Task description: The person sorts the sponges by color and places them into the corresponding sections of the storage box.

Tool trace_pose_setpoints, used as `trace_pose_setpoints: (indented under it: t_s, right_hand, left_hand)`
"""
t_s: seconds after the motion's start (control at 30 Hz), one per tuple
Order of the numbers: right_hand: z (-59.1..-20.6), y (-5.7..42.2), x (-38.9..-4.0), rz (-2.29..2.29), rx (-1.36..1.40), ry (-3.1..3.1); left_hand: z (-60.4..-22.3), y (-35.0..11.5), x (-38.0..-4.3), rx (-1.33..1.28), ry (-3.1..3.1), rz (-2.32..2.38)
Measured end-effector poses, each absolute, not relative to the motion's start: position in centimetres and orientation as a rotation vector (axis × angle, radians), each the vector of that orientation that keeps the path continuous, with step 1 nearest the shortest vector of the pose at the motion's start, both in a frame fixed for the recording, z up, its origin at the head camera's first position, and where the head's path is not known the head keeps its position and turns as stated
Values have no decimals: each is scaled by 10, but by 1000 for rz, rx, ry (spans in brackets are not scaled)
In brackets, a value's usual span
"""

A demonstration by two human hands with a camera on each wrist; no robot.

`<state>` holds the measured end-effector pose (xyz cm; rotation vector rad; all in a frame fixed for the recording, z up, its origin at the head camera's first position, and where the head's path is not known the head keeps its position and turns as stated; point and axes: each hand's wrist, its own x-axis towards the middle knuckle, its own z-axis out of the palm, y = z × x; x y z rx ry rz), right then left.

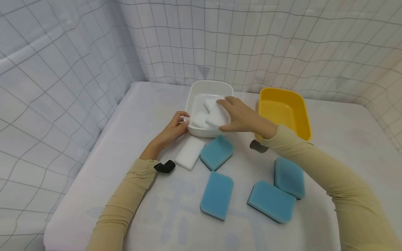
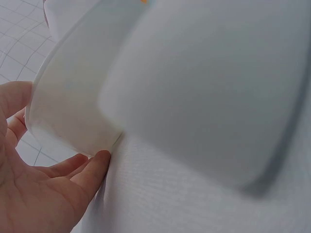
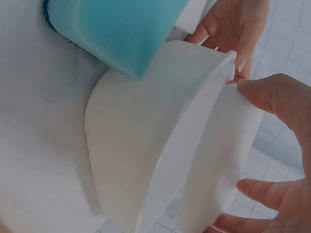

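A white plastic basin stands at the back of the table with several white sponges inside. My left hand grips the basin's near left corner, its fingers at the rim and against the outer wall in the left wrist view. My right hand holds a white sponge between thumb and fingers at the basin's right side. In the right wrist view this sponge is tilted along the rim, pinched at its edges. Another white sponge lies on the table just in front of the basin.
A yellow basin stands at the back right, partly behind the right forearm. Several blue sponges with dark undersides lie in front, one of them close to the white basin. Grid-patterned cloth hangs behind and beside the table.
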<state>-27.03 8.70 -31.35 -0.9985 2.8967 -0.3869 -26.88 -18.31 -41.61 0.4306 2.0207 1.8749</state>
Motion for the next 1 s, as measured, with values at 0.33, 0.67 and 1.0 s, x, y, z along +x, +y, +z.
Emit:
trace_pose_setpoints:
  t_s: [0.33,0.67,1.0]
  right_hand:
    - [-321,75,-290,-424,-992,2883]
    - [-333,57,-303,-407,-926,2810]
    - [-342,47,-311,-379,-950,2792]
  left_hand:
    - [-415,-184,-269,456,2051,1849]
    - [-415,-184,-268,454,2066,1846]
    - [-416,-184,-269,460,2064,1840]
